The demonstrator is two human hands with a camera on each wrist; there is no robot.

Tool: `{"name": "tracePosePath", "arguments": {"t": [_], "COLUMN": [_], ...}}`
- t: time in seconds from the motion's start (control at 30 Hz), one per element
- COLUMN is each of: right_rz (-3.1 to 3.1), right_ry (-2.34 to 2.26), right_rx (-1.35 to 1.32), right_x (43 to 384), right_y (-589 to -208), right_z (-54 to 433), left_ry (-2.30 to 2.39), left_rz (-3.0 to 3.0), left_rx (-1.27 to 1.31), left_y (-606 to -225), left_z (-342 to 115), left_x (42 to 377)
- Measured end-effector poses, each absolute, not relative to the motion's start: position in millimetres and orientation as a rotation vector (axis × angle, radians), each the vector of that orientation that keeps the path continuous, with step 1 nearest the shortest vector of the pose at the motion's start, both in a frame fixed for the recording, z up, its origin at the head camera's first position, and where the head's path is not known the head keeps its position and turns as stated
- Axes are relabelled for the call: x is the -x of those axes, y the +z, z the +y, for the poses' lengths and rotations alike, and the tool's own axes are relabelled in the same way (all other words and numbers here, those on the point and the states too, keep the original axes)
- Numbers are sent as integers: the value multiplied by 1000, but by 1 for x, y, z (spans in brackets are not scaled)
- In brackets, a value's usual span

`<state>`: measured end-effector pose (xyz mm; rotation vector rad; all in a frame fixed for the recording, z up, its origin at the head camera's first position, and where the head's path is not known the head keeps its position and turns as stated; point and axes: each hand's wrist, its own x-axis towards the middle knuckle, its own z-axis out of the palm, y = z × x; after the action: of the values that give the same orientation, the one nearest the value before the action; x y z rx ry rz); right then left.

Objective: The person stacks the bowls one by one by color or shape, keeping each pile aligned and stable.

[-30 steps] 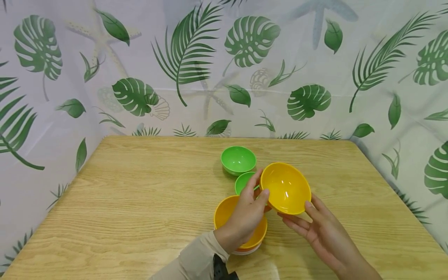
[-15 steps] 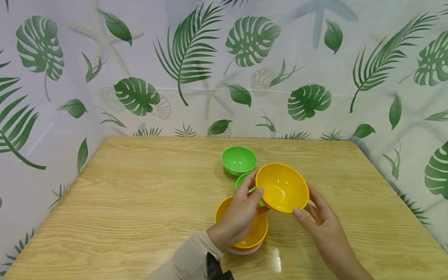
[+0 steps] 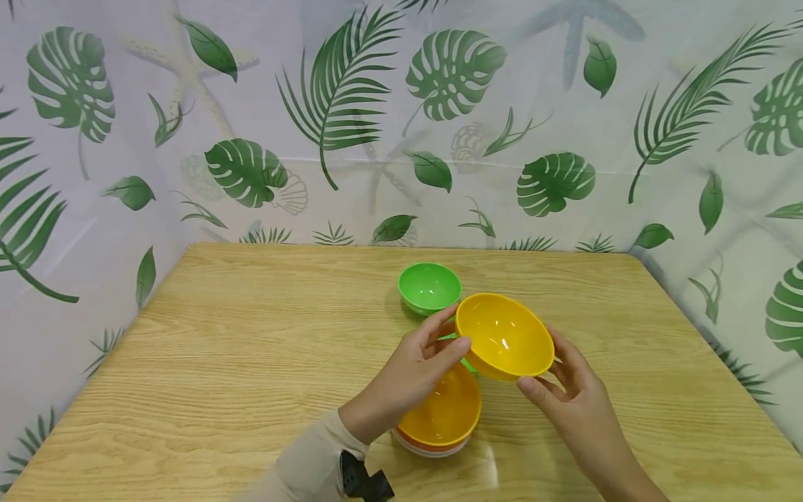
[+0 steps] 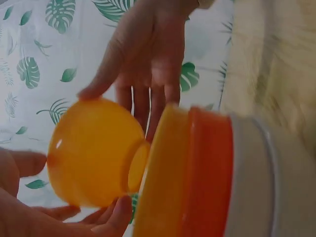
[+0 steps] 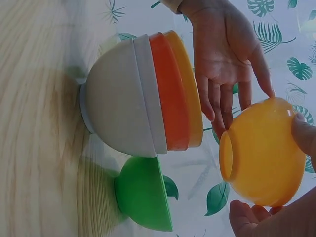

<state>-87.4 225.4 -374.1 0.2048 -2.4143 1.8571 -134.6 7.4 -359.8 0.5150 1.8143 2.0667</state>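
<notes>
Tilted yellow bowl [image 3: 505, 336]
Left hand [image 3: 410, 366] and right hand [image 3: 576, 401] grasp it with fingers, right of head-view centre; nested bowls [image 3: 447, 418] stand on the worktop [image 3: 251, 335] at lower centre.

The left sleeve [image 3: 310, 450] is plain beige, with a blocky black device [image 3: 355, 477] near its cuff [image 3: 340, 429].
</notes>
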Motion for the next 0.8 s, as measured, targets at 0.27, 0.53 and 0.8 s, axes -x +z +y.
{"name": "tracePosePath", "arguments": {"t": [0.27,0.53,0.8], "right_rz": [-2397,-2468,-2514], "right_ry": [1944,1812,1679], "right_rx": [-281,-367,-522], "right_x": [88,92,94], "right_y": [-370,-364,-366], "right_z": [218,207,205], "left_ry": [1885,1894,1812], "left_rz": [2047,2090,2183], "left_rx": [-686,-699,-779], "left_y": [-360,-361,-368], "left_z": [-15,-33,-47], "left_x": [140,141,143]}}
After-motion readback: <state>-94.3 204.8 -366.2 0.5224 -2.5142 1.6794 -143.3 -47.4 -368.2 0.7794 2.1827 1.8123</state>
